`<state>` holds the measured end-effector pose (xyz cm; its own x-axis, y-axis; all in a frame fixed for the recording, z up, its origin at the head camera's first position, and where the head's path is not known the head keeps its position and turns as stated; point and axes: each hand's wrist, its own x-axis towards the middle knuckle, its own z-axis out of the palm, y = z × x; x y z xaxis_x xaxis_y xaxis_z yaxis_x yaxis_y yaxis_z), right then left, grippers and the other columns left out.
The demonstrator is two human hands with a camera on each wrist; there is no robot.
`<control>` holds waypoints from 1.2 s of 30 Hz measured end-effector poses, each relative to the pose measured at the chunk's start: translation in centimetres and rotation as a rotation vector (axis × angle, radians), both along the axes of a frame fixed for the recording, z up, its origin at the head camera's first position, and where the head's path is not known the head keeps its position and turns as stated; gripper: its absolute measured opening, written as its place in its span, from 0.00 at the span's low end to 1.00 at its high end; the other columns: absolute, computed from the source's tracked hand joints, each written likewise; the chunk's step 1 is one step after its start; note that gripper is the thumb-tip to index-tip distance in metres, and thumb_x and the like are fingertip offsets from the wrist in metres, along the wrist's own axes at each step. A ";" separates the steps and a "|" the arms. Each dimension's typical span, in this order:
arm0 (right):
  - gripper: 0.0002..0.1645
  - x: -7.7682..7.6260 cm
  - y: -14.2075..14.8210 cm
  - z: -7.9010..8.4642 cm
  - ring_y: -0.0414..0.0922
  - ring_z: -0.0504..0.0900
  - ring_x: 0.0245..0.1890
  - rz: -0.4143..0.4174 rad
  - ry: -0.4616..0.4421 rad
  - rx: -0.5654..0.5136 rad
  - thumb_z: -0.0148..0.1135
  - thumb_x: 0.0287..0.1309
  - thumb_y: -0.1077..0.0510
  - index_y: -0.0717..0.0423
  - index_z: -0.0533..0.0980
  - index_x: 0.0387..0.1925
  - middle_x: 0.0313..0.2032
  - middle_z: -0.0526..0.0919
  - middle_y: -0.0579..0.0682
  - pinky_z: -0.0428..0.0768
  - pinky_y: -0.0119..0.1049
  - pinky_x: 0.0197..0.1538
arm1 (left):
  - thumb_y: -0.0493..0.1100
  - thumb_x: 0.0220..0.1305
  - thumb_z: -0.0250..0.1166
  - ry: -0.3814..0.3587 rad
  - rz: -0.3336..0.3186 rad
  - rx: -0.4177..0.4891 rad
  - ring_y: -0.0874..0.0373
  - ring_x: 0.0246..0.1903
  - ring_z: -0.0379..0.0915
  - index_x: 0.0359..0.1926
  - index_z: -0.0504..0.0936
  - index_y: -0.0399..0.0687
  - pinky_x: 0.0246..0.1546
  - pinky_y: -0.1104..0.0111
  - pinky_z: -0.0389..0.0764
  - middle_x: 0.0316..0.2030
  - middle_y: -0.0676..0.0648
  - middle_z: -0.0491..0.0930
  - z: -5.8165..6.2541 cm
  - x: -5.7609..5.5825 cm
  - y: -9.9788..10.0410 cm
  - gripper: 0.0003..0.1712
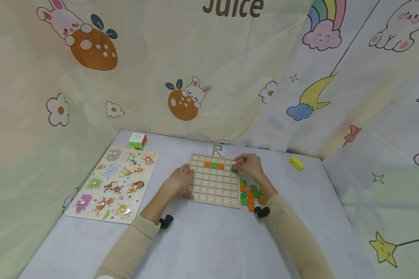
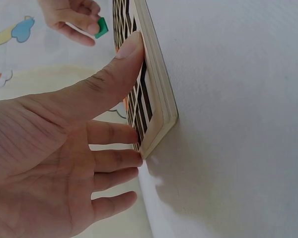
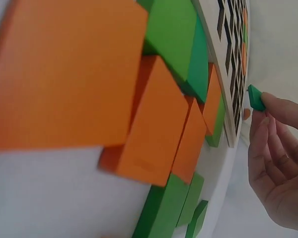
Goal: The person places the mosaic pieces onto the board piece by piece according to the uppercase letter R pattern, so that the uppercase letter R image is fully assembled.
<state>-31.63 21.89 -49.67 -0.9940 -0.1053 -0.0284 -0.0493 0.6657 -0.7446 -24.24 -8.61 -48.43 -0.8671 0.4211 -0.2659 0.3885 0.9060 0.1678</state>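
A wooden grid board (image 1: 214,190) lies flat on the table, with two orange tiles and a green tile (image 1: 214,165) in a row near its far side. My left hand (image 1: 180,181) rests along the board's left edge; in the left wrist view its thumb (image 2: 129,47) presses on the frame and its fairly straight fingers touch the side. Over the board's far right part, my right hand (image 1: 250,166) pinches a green square tile (image 3: 256,98) between thumb and fingertips. Loose orange tiles (image 3: 156,124) and green tiles (image 3: 171,37) lie beside the board's right edge, some stacked or overlapping.
An animal puzzle board (image 1: 101,203) lies on the left of the table, with a puzzle cube (image 1: 137,141) behind it. A small patterned card (image 1: 217,149) is beyond the grid board. Far right sits a yellow block (image 1: 296,163). Printed cloth (image 1: 136,50) hangs behind the table.
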 end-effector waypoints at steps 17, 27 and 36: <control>0.15 -1.5 -2.1 -1.4 0.48 0.85 0.35 0.025 0.004 0.025 0.79 0.56 0.59 0.56 0.88 0.46 0.33 0.89 0.48 0.85 0.43 0.43 | 0.62 0.46 0.82 -0.004 0.001 -0.011 0.35 0.80 0.46 0.76 0.62 0.28 0.79 0.46 0.55 0.78 0.26 0.53 -0.1 0.1 0.3 0.67; 0.15 -1.2 -2.4 -1.3 0.47 0.88 0.37 0.015 -0.010 0.030 0.78 0.58 0.60 0.56 0.87 0.47 0.36 0.91 0.49 0.87 0.44 0.49 | 0.62 0.45 0.82 0.004 0.015 -0.019 0.35 0.80 0.46 0.76 0.62 0.28 0.79 0.46 0.55 0.78 0.26 0.53 0.2 0.2 0.4 0.67; 0.17 -0.4 -1.1 -0.1 0.48 0.87 0.39 0.055 -0.013 0.042 0.76 0.59 0.59 0.57 0.86 0.50 0.39 0.90 0.50 0.86 0.43 0.43 | 0.62 0.46 0.82 -0.006 0.020 -0.018 0.35 0.80 0.45 0.76 0.62 0.28 0.79 0.46 0.53 0.78 0.27 0.52 0.0 0.1 0.2 0.67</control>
<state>-32.02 20.75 -49.77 -0.9863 -0.1584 -0.0464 -0.0775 0.6927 -0.7170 -24.16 -8.43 -48.46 -0.8738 0.3987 -0.2784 0.3692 0.9165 0.1541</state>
